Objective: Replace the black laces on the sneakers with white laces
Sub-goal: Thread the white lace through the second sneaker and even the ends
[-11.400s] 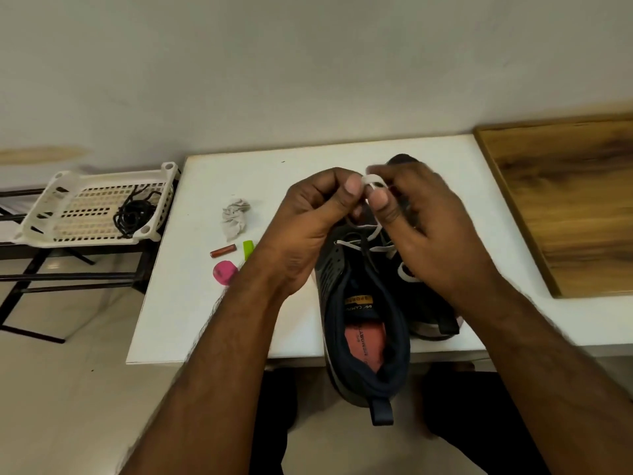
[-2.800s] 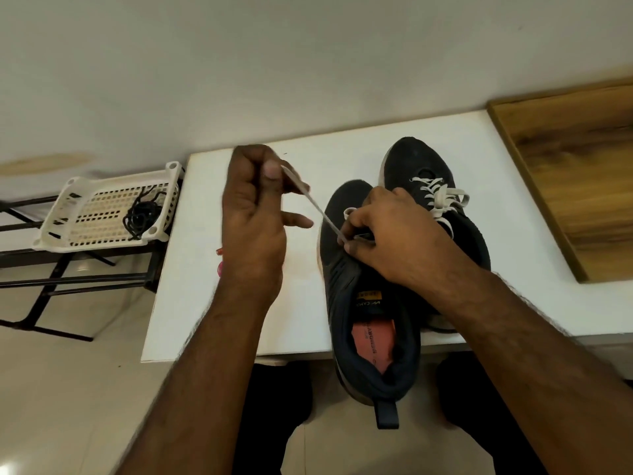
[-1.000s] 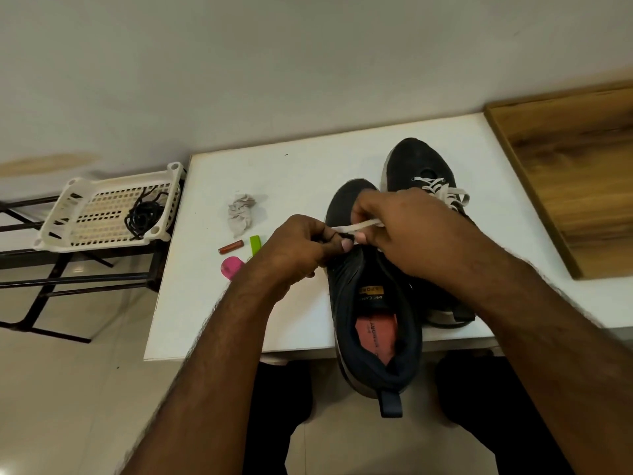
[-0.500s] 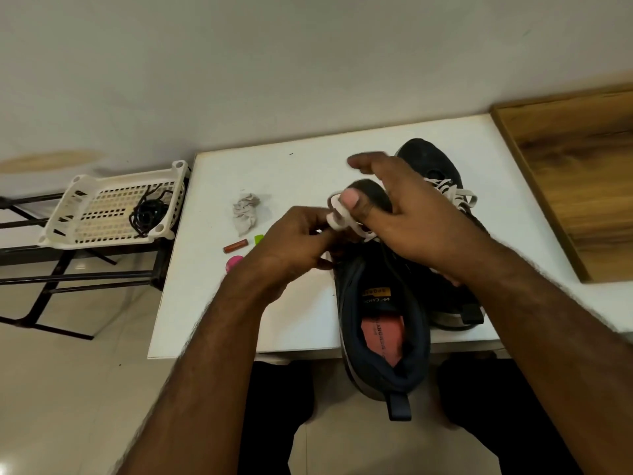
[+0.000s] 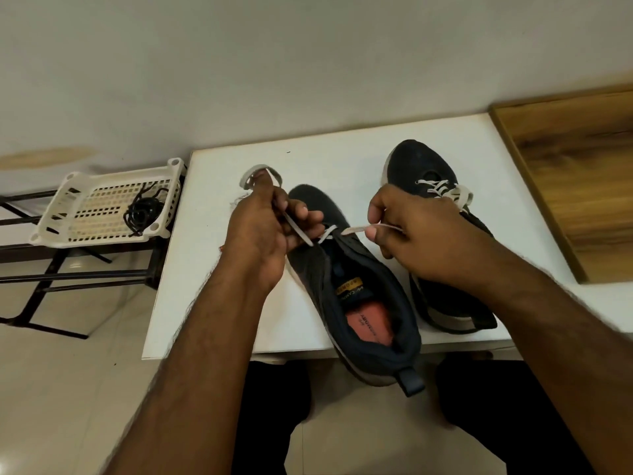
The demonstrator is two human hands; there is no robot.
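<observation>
Two dark sneakers stand on the white table. The near sneaker hangs with its heel over the front edge and has a white lace threaded through its upper eyelets. My left hand grips one end of that lace, which loops above my fingers. My right hand pinches the other end, pulled out to the right. The far sneaker carries a laced white lace. Black laces lie bundled in the basket.
A white plastic basket rests on a black metal rack left of the table. A wooden board lies at the table's right side. The person's dark-clad legs show below the table edge.
My hands have drawn apart from over the near sneaker: the left moved left and the right moved right, pulling the two white lace ends outward.
</observation>
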